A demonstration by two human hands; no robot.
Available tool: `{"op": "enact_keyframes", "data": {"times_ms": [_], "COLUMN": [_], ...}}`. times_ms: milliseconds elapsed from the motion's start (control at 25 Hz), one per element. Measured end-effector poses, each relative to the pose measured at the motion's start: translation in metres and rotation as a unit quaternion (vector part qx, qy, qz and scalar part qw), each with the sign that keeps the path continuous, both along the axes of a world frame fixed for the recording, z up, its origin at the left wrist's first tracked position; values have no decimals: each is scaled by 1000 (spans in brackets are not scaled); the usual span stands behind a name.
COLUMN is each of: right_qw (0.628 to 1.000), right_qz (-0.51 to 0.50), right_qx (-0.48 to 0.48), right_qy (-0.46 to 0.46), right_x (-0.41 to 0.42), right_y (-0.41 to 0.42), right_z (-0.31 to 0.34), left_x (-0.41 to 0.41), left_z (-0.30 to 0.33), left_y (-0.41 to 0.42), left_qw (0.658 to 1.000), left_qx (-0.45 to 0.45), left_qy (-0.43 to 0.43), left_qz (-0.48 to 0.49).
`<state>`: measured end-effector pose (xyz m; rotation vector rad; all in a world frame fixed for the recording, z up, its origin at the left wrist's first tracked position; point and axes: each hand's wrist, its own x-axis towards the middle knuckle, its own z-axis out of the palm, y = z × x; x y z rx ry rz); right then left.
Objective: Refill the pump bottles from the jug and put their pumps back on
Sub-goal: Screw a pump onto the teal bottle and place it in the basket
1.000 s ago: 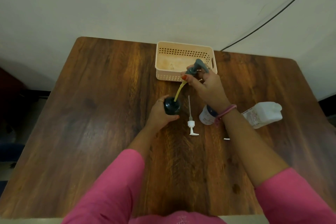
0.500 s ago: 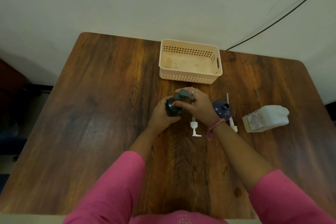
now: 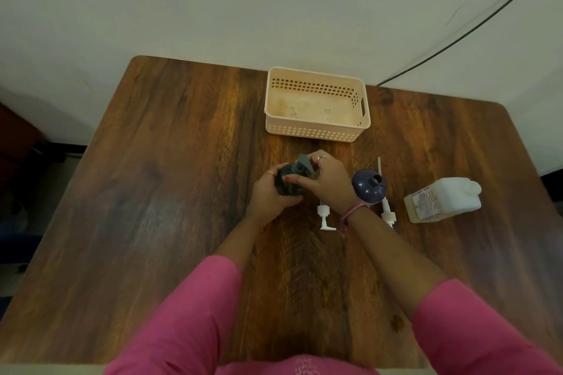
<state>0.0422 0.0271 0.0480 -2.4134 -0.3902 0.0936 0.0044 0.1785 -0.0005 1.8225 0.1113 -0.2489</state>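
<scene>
A dark round pump bottle (image 3: 285, 184) stands mid-table, and my left hand (image 3: 268, 192) wraps its left side. My right hand (image 3: 323, 181) grips the grey pump (image 3: 301, 163) seated in that bottle's neck. To the right stands a purple bottle (image 3: 369, 186) with an open neck and no pump. One white pump (image 3: 324, 216) lies flat below my right hand; another white pump (image 3: 386, 210) lies behind and below the purple bottle. The white jug (image 3: 443, 199) lies on its side at the right.
An empty cream plastic basket (image 3: 316, 131) sits at the back of the wooden table (image 3: 167, 176). A black cable (image 3: 475, 27) runs along the wall at upper right. Pink sleeves cover both forearms near the front edge.
The grey pump, held high with its tube entering the dark bottle a second ago, has come down onto the neck. My right hand has come down with it; the left keeps hold.
</scene>
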Motion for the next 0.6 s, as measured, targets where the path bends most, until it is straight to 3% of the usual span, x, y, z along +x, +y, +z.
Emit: {"op": "enact_keyframes", "data": {"times_ms": [120, 280, 480, 600], "right_qw": [997, 986, 990, 977], "right_qz": [44, 78, -53, 35], "right_qx": [11, 117, 121, 147], "right_qy": [67, 93, 42, 148], "right_x": [3, 4, -12, -8], "right_y": [-7, -18, 8, -9], "right_z": [18, 35, 40, 58], "left_x": [-1, -2, -14, -22], "left_z": [7, 23, 39, 49], "left_y": [-2, -6, -13, -15], "left_qw": [1000, 999, 997, 995], "left_qx": [0, 6, -1, -10], "left_qy": [-5, -22, -1, -22], "left_qz": [22, 45, 80, 97]}}
